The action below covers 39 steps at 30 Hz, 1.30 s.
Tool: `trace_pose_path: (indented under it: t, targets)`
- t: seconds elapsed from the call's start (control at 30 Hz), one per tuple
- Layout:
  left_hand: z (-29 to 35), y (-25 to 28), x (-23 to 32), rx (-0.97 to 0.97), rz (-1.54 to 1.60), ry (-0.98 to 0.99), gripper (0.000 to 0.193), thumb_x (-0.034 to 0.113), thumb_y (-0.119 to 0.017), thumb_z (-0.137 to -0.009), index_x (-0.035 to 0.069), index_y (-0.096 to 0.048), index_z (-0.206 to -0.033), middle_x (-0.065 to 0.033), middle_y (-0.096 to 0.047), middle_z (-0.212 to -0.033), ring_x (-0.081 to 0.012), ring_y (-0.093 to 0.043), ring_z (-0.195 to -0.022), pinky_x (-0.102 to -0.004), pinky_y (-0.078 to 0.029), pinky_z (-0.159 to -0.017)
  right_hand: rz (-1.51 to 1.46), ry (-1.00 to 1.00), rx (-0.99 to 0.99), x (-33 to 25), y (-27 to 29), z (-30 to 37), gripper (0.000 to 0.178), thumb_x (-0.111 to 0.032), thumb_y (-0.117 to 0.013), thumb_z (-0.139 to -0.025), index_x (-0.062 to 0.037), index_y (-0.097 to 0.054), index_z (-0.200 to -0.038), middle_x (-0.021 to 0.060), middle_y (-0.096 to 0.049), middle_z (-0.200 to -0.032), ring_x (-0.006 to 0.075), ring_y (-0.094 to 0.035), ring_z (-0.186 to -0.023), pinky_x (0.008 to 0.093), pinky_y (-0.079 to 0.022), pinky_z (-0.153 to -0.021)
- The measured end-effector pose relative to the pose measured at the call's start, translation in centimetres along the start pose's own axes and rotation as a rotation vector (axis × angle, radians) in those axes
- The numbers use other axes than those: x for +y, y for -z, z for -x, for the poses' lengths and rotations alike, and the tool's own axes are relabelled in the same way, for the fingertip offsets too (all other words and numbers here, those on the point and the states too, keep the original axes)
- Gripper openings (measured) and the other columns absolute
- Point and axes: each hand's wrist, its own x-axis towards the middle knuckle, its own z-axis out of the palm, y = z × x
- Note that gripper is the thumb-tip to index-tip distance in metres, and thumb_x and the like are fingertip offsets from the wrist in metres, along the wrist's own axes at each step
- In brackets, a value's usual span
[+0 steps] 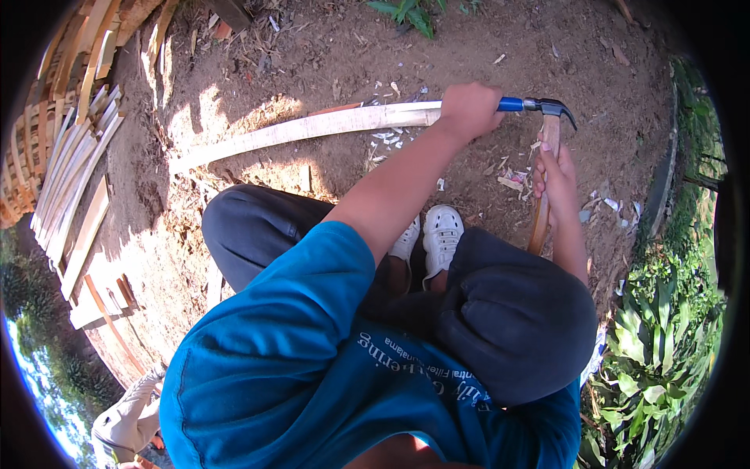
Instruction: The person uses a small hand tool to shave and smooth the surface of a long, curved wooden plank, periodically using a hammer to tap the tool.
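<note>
My left hand (471, 111) is closed around a blue-handled chisel (511, 104); most of it is hidden by the fist. It lies over the right end of a long pale wooden plank (305, 130), which stretches off to the left on the ground. In my right hand (556, 178) I grip the wooden handle of a claw hammer (553, 108). The dark hammer head is at the butt of the blue handle, its claw turned away to the right. Whether the two touch, I cannot tell.
Wood chips (512, 181) litter the dirt around the plank. My white shoes (443, 234) and bent knees are close below it. Stacked wooden strips (78, 164) lie at the left. Leafy plants (652, 344) grow at the right. Another person's sleeve (129, 414) shows at lower left.
</note>
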Motion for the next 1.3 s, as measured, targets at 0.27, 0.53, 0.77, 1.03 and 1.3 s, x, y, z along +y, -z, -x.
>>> trace_pose_path:
  t: [0.27,0.53,0.77,1.03,1.3]
  targets:
    - [-0.4,-0.1,0.2,0.028,0.069,-0.005,0.018,0.032,-0.07,-0.086,0.016,-0.075,-0.094,-0.0109,-0.076,-0.085,-0.0326,-0.075,-0.082,-0.0469,-0.06,-0.074,-0.176,0.059,0.154,-2.3,0.5,1.1,0.041,-0.029,-0.053,-0.109,-0.0061,-0.048,-0.142,-0.0034,-0.046,-0.078,0.003,-0.043,-0.052,0.0204,-0.037,-0.044]
    - [-0.4,0.3,0.1,0.054,0.085,-0.006,0.016,0.031,-0.07,-0.086,0.016,-0.074,-0.092,-0.0112,-0.075,-0.084,-0.0333,-0.074,-0.082,-0.047,-0.06,-0.075,-0.105,0.04,0.058,-1.2,-0.5,0.7,0.041,-0.03,-0.051,-0.11,-0.0056,-0.047,-0.143,-0.0032,-0.046,-0.078,0.0033,-0.043,-0.052,0.0212,-0.037,-0.045]
    - [-0.1,0.3,0.1,0.019,0.067,0.016,0.02,0.033,-0.07,-0.086,0.017,-0.075,-0.097,-0.0124,-0.075,-0.084,-0.0339,-0.074,-0.081,-0.0474,-0.06,-0.076,-0.138,0.057,0.096,-0.1,-0.8,0.7,0.04,-0.033,-0.053,-0.109,-0.0055,-0.05,-0.137,-0.0039,-0.045,-0.074,0.0038,-0.042,-0.052,0.0224,-0.036,-0.045]
    - [-0.1,-0.2,-0.6,0.043,0.042,-0.01,0.02,0.035,-0.071,-0.087,0.018,-0.075,-0.097,-0.0109,-0.074,-0.082,-0.0341,-0.074,-0.08,-0.0466,-0.06,-0.075,-0.125,0.045,0.13,-0.5,-1.0,0.4,0.041,-0.034,-0.055,-0.108,-0.0044,-0.052,-0.137,-0.0038,-0.046,-0.074,0.0038,-0.041,-0.051,0.0222,-0.036,-0.045]
    - [0.3,0.0,-0.6,0.047,0.052,-0.015,0.022,0.035,-0.073,-0.085,0.016,-0.074,-0.095,-0.0105,-0.074,-0.083,-0.0335,-0.074,-0.081,-0.0468,-0.059,-0.075,-0.138,0.046,0.047,-0.1,-0.9,0.3,0.044,-0.032,-0.055,-0.108,-0.0036,-0.05,-0.141,-0.0035,-0.046,-0.074,0.0036,-0.041,-0.05,0.0219,-0.036,-0.045]
